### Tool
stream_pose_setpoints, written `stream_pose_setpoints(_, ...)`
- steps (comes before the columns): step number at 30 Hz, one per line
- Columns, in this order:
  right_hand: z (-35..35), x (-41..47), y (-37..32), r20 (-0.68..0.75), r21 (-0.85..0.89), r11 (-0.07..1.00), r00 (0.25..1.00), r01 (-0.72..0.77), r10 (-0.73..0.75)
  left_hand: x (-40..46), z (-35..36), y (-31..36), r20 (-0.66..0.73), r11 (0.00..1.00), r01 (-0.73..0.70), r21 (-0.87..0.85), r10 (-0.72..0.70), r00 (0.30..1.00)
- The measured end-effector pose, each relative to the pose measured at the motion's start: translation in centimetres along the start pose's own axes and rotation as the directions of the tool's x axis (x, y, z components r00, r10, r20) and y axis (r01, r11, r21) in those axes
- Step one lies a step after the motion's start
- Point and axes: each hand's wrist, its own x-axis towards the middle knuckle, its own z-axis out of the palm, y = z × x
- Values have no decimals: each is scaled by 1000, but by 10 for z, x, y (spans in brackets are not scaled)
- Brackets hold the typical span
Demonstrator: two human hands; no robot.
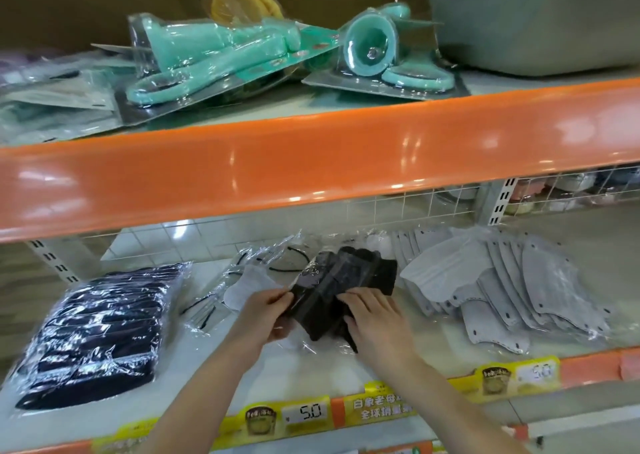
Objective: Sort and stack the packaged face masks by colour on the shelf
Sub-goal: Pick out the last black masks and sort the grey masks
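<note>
Fingers of both hands are curled onto the black masks [341,289], a small wrapped bundle held mid-shelf just above the shelf [194,360] floor. The left hand [266,311] pinches its near-left corner, thumb on top; the right hand [375,318] lies over its near-right end, fingers bent across the wrap. The bundle's long axis runs from near-left to far-right, tilted away from the shelf edge, and its far end sticks out beyond both hands. Either hand could carry it, being equally close.

Left of it, touching or just beside the left hand, lie loose clear packs with white masks [242,289] and black ear loops, spread untidily. Well to the left sits the navy stack [100,336], neat in its shiny wrap, the likeliest dark pile, though whether black belongs there I can't judge. To the right the grey masks [495,287] fan out in an overlapping row, close to the right hand but apart from it.

A move left must clear the white packs; the orange rail [311,163] of the upper shelf hangs low over everything, so lifting room looks tight. Price tags [304,414] line the near edge.
</note>
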Motion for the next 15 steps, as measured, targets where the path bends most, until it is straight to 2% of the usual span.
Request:
stream_pose_setpoints(5,0,17,1,33,-29,998,998,-50,51,-5,-38,-7,110,987,160,0,-159,981)
stream_pose_setpoints(7,-1,27,2,78,-11,998,995,-66,67,-9,-50,-5,111,983,160,85,-169,979)
stream_pose_setpoints(9,-1,36,-1,39,-30,999,998,-37,39,-9,-57,-2,7,964,61,257,-66,998)
stream_pose_setpoints(10,0,40,-6,11,-30,999,1000,-21,21,-7,-61,-3,-77,930,-19,367,51,996)
stream_pose_setpoints(12,4,47,-18,-59,-26,999,998,32,-33,-3,-67,-2,-186,812,-157,563,309,933)
stream_pose_setpoints(13,7,50,-24,-94,-20,998,994,58,-60,-5,-72,0,-179,765,-210,609,390,903)
stream_pose_setpoints(15,13,54,-38,-142,9,997,987,78,-76,-11,-80,5,-80,683,-288,671,453,888)
